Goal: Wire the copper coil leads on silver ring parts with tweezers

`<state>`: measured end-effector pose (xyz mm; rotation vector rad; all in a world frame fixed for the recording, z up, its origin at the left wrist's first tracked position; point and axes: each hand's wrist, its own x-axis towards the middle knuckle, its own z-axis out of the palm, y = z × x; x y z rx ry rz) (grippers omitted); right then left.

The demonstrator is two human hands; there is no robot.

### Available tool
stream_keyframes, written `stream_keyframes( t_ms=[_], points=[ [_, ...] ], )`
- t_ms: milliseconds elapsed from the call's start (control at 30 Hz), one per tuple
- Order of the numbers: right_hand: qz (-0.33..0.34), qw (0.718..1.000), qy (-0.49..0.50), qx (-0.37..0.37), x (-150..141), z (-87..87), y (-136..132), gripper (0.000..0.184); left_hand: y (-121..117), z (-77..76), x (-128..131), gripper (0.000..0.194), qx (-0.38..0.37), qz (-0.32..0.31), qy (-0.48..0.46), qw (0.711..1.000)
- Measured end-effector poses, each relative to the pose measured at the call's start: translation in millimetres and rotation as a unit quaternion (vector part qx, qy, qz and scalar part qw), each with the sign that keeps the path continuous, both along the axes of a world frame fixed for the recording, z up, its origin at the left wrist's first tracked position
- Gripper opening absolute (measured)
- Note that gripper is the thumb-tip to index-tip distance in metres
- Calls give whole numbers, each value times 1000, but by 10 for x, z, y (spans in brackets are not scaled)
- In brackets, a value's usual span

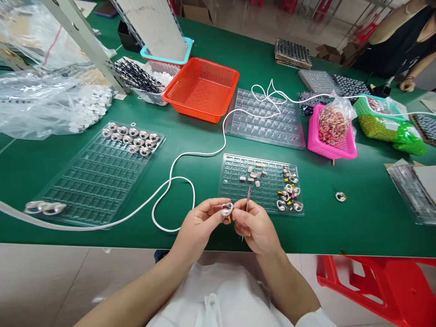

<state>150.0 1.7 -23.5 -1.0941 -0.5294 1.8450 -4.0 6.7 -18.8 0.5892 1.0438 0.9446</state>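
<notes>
My left hand (pixel 203 223) pinches a small glossy silver-and-white curved part (pixel 227 209) with a bit of yellow beneath it. From the other side, the fingertips of my right hand (pixel 258 227) touch that part. A pair of tweezers (pixel 248 200) is also gripped in my right hand, pointing up and away from me. Just beyond my hands lies a clear compartment tray (pixel 233 175). Small pale pieces (pixel 254 175) are scattered at its middle, and several similar curved parts with yellow bits (pixel 289 190) sit along its right side. My fingers hide some of the held part.
Left stands a larger clear tray (pixel 91 175) with silver parts at two corners. A white cable (pixel 180 156) winds across the green table (pixel 200 175). Behind are an orange basket (pixel 204 97) and pink basket (pixel 332 145). One loose part (pixel 340 196) lies right. A person (pixel 391 50) is at far right.
</notes>
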Motion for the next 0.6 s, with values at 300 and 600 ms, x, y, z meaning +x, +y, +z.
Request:
stream_keyframes(
  t_ms=[300,600],
  points=[
    [35,996,-61,52,53,-2,3,20,36,23,-48,26,-31,-41,-19,998],
    [108,951,-257,131,134,186,79,12,123,120,-103,25,-23,-100,19,995]
  ],
)
